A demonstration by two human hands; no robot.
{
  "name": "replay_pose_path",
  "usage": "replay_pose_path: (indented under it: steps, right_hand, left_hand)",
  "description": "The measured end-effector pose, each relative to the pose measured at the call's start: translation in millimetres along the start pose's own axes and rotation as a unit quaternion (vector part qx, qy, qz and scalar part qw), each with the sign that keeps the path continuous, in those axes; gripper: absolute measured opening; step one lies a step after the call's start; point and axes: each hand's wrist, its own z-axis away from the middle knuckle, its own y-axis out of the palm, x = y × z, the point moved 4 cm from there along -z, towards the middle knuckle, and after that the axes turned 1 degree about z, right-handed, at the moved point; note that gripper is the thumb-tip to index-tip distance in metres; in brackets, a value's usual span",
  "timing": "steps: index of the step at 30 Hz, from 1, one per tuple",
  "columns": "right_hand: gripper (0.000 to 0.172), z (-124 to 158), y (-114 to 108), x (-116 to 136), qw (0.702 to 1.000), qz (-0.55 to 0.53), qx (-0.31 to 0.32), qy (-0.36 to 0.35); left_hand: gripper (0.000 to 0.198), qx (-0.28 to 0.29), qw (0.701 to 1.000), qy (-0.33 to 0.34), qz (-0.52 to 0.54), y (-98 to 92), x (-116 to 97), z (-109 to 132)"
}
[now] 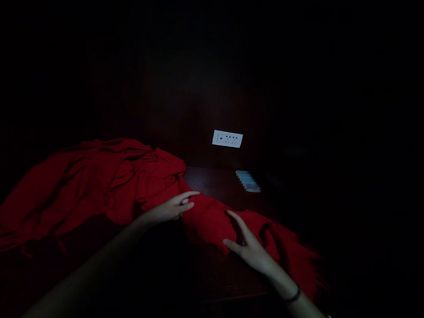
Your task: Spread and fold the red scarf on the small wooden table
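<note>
A long red fringed scarf [118, 181] stretches across the dark wooden surface, bunched in folds on the left and narrower and flatter towards the right. My left hand [177, 206] rests on its middle stretch, the index finger pointing out and the thumb a little apart from it. Further right, my right hand [251, 248] lies over the flatter part with thumb and index finger spread wide. Neither hand shows a grip on the cloth. The other fingers of both hands are partly hidden.
A white wall socket [227, 139] is set in the dark panel behind the scarf. A pale blurred-out flat rectangle [248, 181] lies on the dark tabletop [205, 178] below it. The table's front edge shows faintly near the right forearm; deep shadow hides the surroundings.
</note>
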Motion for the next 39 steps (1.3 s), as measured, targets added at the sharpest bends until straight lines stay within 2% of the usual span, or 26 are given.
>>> replay_pose_path:
  steps: [3, 6, 9, 11, 15, 20, 23, 25, 28, 31, 33, 37, 39]
  right_hand:
    - [0.056, -4, 6, 12, 0.999, -0.047, -0.01, -0.013]
    - [0.056, -5, 17, 12, 0.995, -0.091, -0.042, -0.011]
    - [0.058, 1, 27, 6, 0.997, -0.039, -0.048, -0.038]
    - [0.057, 4, 29, 3, 0.998, 0.01, -0.037, -0.057]
    - [0.059, 0, 18, -2, 0.995, 0.061, -0.028, -0.074]
    - [0.065, -10, 10, -10, 0.992, 0.107, 0.006, -0.074]
    - [0.068, -8, 10, -8, 0.987, 0.147, 0.016, -0.058]
    - [0.068, -6, 7, 2, 0.981, 0.18, 0.038, -0.056]
    - [0.059, -11, -3, 26, 0.962, 0.262, 0.057, -0.042]
    - [0.051, -23, -15, 46, 0.93, 0.365, -0.027, -0.036]
    - [0.054, -28, -9, 49, 0.903, 0.422, -0.055, -0.063]
    - [0.062, -23, 28, 23, 0.864, 0.476, 0.054, -0.155]
    - [0.06, -19, 39, 7, 0.853, 0.486, 0.081, -0.171]
  left_hand:
    - [0.069, 0.062, 0.993, -0.022, 0.098, 4.6, 5, 16]
    - [0.086, 0.097, 0.984, -0.03, 0.146, 11.0, 10, 27]
    - [0.084, 0.105, 0.986, -0.029, 0.125, 17.7, 11, 28]
    - [0.075, 0.087, 0.993, -0.005, 0.081, 16.7, 8, 24]
    - [0.061, 0.006, 0.999, 0.033, 0.0, 2.8, 0, 13]
    - [0.055, 0.04, 0.993, 0.064, -0.094, 3.2, 8, 16]
    - [0.057, 0.021, 0.989, 0.066, -0.134, 3.7, 17, 27]
    - [0.062, 0.011, 0.993, 0.038, -0.107, 3.9, 20, 31]
    - [0.077, 0.033, 0.999, -0.01, -0.014, 7.9, 22, 31]
    - [0.094, 0.04, 0.996, -0.023, 0.079, 11.6, 23, 28]
    - [0.094, 0.022, 0.992, -0.021, 0.124, 13.1, 25, 28]
    - [0.087, -0.012, 0.981, -0.02, 0.191, 16.7, 28, 27]
    - [0.086, -0.036, 0.974, -0.022, 0.221, 14.4, 28, 25]
